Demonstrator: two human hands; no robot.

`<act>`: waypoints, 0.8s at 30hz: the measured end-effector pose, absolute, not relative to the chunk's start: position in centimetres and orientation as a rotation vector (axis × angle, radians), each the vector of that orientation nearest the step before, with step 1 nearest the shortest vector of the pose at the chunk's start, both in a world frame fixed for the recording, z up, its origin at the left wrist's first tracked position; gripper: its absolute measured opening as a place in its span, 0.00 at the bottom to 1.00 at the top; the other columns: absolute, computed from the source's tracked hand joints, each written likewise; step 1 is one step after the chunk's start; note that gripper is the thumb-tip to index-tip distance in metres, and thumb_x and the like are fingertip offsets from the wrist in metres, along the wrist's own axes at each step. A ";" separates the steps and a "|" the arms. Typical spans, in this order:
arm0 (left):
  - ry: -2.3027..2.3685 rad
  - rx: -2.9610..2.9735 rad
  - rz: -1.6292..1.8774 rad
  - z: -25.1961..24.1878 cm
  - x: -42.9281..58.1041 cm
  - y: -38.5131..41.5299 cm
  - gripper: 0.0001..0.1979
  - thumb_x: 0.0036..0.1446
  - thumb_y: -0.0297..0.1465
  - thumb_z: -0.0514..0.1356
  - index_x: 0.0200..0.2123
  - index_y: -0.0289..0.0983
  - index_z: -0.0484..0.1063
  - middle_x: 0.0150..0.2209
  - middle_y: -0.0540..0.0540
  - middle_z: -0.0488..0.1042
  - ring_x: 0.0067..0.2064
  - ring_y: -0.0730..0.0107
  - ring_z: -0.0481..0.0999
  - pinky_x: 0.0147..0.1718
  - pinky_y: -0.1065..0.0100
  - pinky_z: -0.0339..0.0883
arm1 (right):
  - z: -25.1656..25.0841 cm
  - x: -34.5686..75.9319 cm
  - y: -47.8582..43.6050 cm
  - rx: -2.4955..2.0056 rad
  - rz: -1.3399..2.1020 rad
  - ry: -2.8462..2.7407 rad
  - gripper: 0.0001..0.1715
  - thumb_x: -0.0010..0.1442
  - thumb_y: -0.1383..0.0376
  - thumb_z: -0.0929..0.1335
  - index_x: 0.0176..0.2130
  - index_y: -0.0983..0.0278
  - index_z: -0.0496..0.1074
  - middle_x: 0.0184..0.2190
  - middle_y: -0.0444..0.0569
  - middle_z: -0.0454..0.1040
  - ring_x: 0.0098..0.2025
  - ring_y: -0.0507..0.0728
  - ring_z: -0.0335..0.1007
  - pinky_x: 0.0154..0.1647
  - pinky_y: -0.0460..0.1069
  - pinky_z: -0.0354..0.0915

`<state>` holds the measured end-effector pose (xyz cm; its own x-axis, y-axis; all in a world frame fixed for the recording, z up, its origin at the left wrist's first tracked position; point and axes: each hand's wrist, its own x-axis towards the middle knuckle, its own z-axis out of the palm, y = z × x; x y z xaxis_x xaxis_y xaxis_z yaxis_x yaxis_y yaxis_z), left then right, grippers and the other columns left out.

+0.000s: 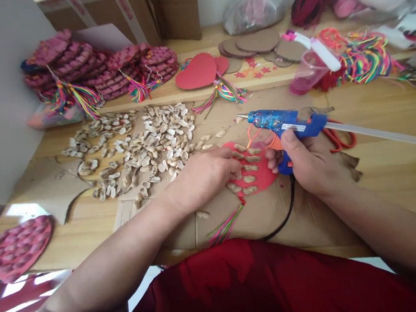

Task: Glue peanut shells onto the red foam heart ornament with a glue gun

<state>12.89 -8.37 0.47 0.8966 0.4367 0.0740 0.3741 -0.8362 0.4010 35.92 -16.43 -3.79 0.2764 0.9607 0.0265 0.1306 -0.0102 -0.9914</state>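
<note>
My right hand (302, 160) is closed round the handle of a blue glue gun (277, 121), whose metal nozzle points left and whose clear glue stick juts out at the rear. Below the gun lies a red heart-shaped piece (267, 173) with several peanut shells (250, 167) in rows on it. My left hand (218, 167) is over the heart's left side, fingers bent and pinched on a peanut shell there, mostly hidden by the fingertips. A green and pink tassel (228, 226) hangs from the heart's near end.
Loose peanut shell halves (166, 130) spread to the left on cardboard (206, 230). Behind stand stacks of pink shell-covered pieces (111, 77), a red heart (196, 71), cardboard cutouts (256, 42) and a pink cup (307, 73). A black cord (288, 214) runs down from the gun.
</note>
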 end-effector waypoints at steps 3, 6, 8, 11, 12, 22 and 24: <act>0.510 2.592 0.319 0.1 12.4 -7.5 0.12 0.66 0.22 0.58 0.40 0.39 0.81 0.43 0.47 0.80 0.43 0.69 0.79 0.45 0.68 0.71 | -3.8 36.0 -16.4 -1.412 0.924 -1.105 0.24 0.68 0.41 0.67 0.41 0.58 0.72 0.29 0.46 0.78 0.25 0.54 0.75 0.22 0.49 0.72; 0.496 2.501 0.369 0.1 12.0 -6.7 0.11 0.62 0.19 0.59 0.39 0.37 0.79 0.39 0.49 0.81 0.41 0.71 0.79 0.44 0.69 0.70 | -3.6 35.7 -16.2 -1.385 0.940 -1.098 0.25 0.68 0.41 0.67 0.37 0.58 0.72 0.28 0.46 0.77 0.24 0.53 0.73 0.22 0.48 0.71; 0.520 2.473 0.378 0.1 11.9 -6.4 0.10 0.61 0.19 0.60 0.37 0.36 0.78 0.37 0.49 0.81 0.40 0.71 0.79 0.44 0.69 0.69 | -3.6 35.6 -16.1 -1.376 0.952 -1.094 0.27 0.68 0.40 0.67 0.34 0.59 0.72 0.28 0.47 0.75 0.23 0.53 0.72 0.22 0.48 0.70; 0.541 2.484 0.393 -0.1 11.9 -6.3 0.09 0.60 0.19 0.60 0.36 0.36 0.79 0.38 0.47 0.80 0.41 0.69 0.78 0.45 0.68 0.70 | -3.5 35.5 -16.1 -1.350 0.975 -1.097 0.28 0.68 0.40 0.67 0.33 0.60 0.72 0.28 0.47 0.75 0.23 0.53 0.71 0.22 0.48 0.70; 0.542 2.491 0.392 -0.1 11.9 -6.3 0.09 0.61 0.19 0.60 0.36 0.36 0.80 0.38 0.47 0.79 0.41 0.69 0.78 0.45 0.68 0.70 | -3.5 35.5 -16.1 -1.342 0.977 -1.100 0.28 0.68 0.40 0.67 0.33 0.60 0.72 0.29 0.47 0.75 0.24 0.52 0.72 0.22 0.48 0.70; 0.559 2.483 0.418 -0.3 11.8 -6.1 0.09 0.64 0.23 0.60 0.38 0.36 0.81 0.39 0.45 0.78 0.42 0.69 0.78 0.45 0.68 0.71 | -3.1 35.3 -16.3 -1.335 1.006 -1.054 0.22 0.68 0.44 0.69 0.35 0.58 0.70 0.28 0.45 0.75 0.24 0.52 0.72 0.23 0.47 0.69; 0.551 2.487 0.425 -0.4 11.7 -6.2 0.08 0.65 0.23 0.61 0.39 0.37 0.81 0.39 0.45 0.78 0.41 0.70 0.78 0.45 0.68 0.71 | -3.1 35.3 -16.3 -1.335 1.004 -1.054 0.23 0.68 0.44 0.69 0.35 0.58 0.70 0.28 0.46 0.75 0.24 0.52 0.72 0.23 0.48 0.69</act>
